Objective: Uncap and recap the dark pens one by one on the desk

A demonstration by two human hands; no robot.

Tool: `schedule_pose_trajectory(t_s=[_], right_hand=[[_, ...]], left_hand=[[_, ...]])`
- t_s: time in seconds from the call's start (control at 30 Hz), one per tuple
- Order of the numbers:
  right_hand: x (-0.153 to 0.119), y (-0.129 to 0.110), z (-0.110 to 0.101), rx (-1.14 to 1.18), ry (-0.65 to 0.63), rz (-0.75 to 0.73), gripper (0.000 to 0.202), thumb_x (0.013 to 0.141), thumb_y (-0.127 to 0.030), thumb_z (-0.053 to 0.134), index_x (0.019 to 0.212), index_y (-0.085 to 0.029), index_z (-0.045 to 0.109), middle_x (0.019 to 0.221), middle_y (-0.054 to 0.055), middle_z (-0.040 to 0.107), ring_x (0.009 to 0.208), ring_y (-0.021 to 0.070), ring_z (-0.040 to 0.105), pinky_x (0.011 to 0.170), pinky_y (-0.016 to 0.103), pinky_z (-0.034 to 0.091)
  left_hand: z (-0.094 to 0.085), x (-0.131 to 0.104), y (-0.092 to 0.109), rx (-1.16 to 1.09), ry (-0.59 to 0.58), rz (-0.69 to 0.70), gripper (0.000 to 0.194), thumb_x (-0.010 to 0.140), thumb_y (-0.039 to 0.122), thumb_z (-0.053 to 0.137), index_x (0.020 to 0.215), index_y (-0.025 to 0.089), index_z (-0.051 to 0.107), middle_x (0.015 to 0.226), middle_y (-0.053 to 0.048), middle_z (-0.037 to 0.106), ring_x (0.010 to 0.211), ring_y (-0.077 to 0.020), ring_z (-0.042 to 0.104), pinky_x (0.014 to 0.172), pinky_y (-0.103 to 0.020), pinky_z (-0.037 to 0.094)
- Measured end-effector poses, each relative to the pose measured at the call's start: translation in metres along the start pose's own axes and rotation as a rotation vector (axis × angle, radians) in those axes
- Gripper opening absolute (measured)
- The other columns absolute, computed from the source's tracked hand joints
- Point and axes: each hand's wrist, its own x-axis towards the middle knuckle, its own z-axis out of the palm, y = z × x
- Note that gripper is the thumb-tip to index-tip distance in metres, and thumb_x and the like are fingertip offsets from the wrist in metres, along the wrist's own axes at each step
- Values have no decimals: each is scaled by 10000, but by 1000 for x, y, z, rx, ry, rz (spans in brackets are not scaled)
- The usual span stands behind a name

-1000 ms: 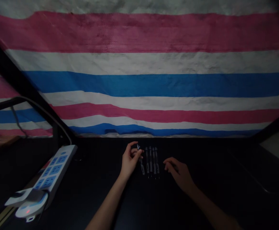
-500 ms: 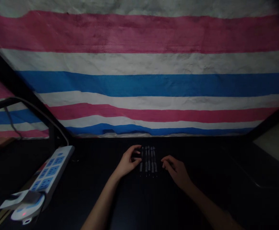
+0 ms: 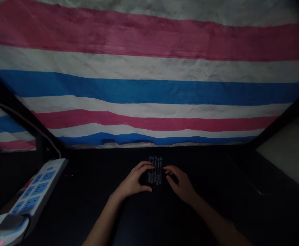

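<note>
Several slim dark pen-like tools [image 3: 155,171] lie side by side in a row on the black table, their ends pointing toward and away from me. Along the row's left side, my left hand [image 3: 134,181] has thumb and fingers spread, the fingertips at the upper part and the thumb near the lower end. My right hand [image 3: 179,181] is just right of the row, with a gap between its thumb and index finger. Dim light hides the exact contact and the tools' details.
On the left of the black table [image 3: 69,212] lies a white power strip [image 3: 43,191] with blue sockets and a plug in its near end. A striped sheet [image 3: 165,92] hangs behind the table. A grey cable [image 3: 28,118] runs down at the left.
The tools sit closer together. My left thumb has moved down and away from its fingers, and my right hand has opened its fingers and come nearer the row. The view has shifted right.
</note>
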Motion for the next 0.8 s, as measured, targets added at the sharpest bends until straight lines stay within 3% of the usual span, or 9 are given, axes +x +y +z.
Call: schedule_pose_trajectory(t_s=[0.27,0.47,0.63,0.7,0.8], right_hand=[[0,12,-6,-6,104,91,237,880,-236,426,1028,-202,608,983,68,684,904,193,654,832,359,508],[3,17,-11,7,106,126,230,880,-217,422,1018,-196,605,953,66,685,876,187,659,798,344,519],[5,14,-25,20,-62,50,267,788,-222,597,1054,-226,620,988,42,639,799,157,620,766,316,515],[4,11,-34,23,-189,8,480,688,-278,734,1148,-252,599,1151,58,571,873,171,602,795,318,514],[2,9,-40,-2,-371,-25,833,566,-405,832,1310,-255,489,1319,98,421,1139,258,502,961,389,445]], left_hand=[[30,8,12,69,16,56,461,710,366,754,1131,250,607,1183,-81,582,1084,-253,555,956,-421,444],[40,8,23,145,24,71,456,749,383,716,1165,249,588,1191,-97,580,1067,-275,546,910,-447,472],[40,6,25,178,4,75,479,769,357,698,1217,259,561,1266,-104,535,1129,-292,511,941,-483,451],[41,6,23,176,1,83,483,762,354,704,1214,256,566,1268,-108,537,1124,-297,514,930,-489,457],[42,5,19,182,-5,77,515,751,353,713,1233,262,554,1307,-108,523,1157,-308,499,959,-516,433]])
